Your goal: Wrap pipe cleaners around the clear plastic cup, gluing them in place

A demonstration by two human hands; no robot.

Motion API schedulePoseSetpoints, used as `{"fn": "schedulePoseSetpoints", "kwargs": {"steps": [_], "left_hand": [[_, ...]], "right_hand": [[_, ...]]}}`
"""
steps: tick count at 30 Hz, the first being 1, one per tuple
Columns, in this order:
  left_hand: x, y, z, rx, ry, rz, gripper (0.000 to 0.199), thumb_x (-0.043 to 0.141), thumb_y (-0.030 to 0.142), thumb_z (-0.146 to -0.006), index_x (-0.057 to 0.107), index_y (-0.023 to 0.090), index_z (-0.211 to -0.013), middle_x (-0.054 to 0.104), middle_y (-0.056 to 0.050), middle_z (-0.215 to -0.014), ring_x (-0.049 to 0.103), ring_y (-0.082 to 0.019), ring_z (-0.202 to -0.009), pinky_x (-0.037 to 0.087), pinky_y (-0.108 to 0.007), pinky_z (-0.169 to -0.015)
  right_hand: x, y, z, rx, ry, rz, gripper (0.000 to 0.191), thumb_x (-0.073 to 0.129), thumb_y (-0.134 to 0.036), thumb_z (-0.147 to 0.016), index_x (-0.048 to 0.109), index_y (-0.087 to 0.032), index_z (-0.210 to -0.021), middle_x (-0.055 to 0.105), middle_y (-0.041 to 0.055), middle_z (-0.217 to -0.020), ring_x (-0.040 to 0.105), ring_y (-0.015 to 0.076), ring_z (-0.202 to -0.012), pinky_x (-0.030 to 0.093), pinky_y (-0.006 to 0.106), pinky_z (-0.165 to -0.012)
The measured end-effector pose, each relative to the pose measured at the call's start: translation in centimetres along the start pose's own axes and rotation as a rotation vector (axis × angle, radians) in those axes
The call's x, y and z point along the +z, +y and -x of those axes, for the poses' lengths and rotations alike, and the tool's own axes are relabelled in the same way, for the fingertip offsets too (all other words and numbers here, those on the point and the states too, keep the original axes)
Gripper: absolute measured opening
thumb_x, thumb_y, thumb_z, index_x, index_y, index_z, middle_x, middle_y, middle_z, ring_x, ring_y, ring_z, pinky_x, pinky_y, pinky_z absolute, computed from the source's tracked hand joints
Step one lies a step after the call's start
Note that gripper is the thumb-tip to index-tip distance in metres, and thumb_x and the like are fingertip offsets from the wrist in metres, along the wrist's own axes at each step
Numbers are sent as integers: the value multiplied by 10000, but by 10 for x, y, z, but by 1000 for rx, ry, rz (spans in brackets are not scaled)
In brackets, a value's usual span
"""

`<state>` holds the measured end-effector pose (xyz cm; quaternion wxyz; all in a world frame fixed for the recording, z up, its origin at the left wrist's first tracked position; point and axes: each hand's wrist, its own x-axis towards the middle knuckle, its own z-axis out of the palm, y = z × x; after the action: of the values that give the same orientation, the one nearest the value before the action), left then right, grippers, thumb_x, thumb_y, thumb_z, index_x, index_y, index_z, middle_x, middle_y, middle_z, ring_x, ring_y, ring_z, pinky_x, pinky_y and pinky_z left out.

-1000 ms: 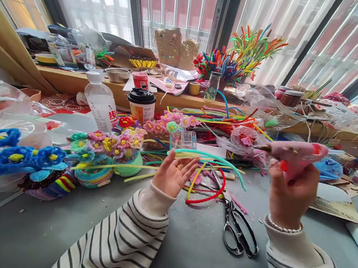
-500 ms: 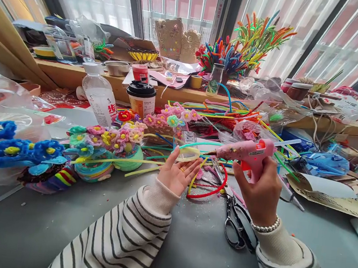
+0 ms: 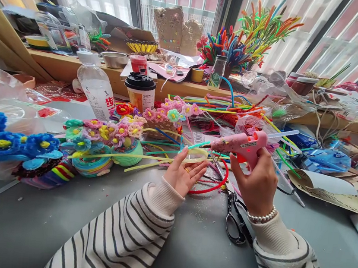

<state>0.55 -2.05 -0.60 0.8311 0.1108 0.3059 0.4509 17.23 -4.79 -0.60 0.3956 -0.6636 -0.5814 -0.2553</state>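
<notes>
My left hand is turned palm up, its thumb and fingers around a pale yellow coiled ring. In my right hand is a pink glue gun, held by its handle with a clear glue stick out of the back. The gun's nozzle points left over the ring; whether it touches the ring I cannot tell. A long pale yellow strip runs left from beside my left hand. Below the gun lie black-handled scissors and a curved red pipe cleaner.
Blue pipe-cleaner flowers and pots of pastel flowers stand at left. Behind them are a plastic bottle and a lidded paper cup. Colourful pipe cleaners lie behind my hands, and brown paper at right.
My left hand has moved slightly right with the ring, and the glue gun has come slightly left. The nozzle now reaches further over the ring. The view has shifted a little.
</notes>
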Motion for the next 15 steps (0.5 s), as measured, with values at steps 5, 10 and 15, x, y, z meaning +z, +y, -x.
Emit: {"fn": "schedulePoseSetpoints", "kwargs": {"steps": [5, 10, 15], "left_hand": [[0, -1, 0, 26, 16, -5, 384, 572, 388, -736, 566, 76, -960, 639, -119, -850, 632, -183, -847, 488, -267, -821], [0, -2, 0, 41, 30, -4, 364, 556, 370, -750, 558, 80, -970, 639, -113, -834, 635, -174, -816, 485, -266, -816], [1, -3, 0, 54, 33, -4, 378, 554, 351, -755, 533, 94, -1030, 639, -108, -835, 637, -172, -812, 477, -273, -828]], "right_hand": [[0, -1, 0, -44, 15, 10, 476, 494, -493, -759, 455, -111, -1041, 605, 113, -818, 605, 242, -748, 459, 318, -611], [0, -3, 1, -68, 26, 25, 460, 493, -473, -768, 461, -97, -1031, 611, 127, -820, 611, 245, -749, 462, 316, -612], [0, -3, 2, -93, 31, 39, 427, 491, -451, -777, 463, -103, -1023, 615, 118, -802, 614, 236, -729, 462, 307, -593]]}}
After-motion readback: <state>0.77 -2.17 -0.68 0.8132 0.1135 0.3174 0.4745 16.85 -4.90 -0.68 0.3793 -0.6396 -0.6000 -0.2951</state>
